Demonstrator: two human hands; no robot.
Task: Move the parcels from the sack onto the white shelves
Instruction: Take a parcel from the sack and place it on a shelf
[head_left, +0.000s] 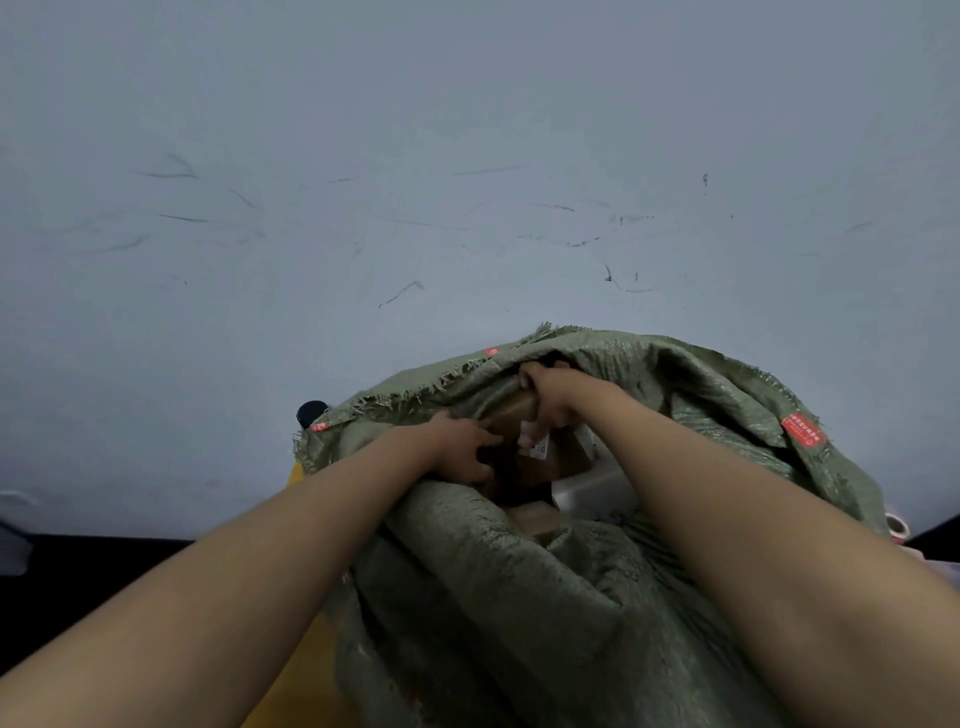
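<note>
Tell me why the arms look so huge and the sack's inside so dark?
Head view: the wide-angle lens stretches the forearms near the bottom edge and bends straight lines. Light is dim and flat, so the sack mouth falls into shadow around the left hand and right hand; the brown parcel looks soft, its label unreadable.

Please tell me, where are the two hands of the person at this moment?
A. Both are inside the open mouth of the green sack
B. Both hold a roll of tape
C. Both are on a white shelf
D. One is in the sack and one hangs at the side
A: the left hand and the right hand both reach into the open green sack, the right one gripping a brown parcel.
</note>
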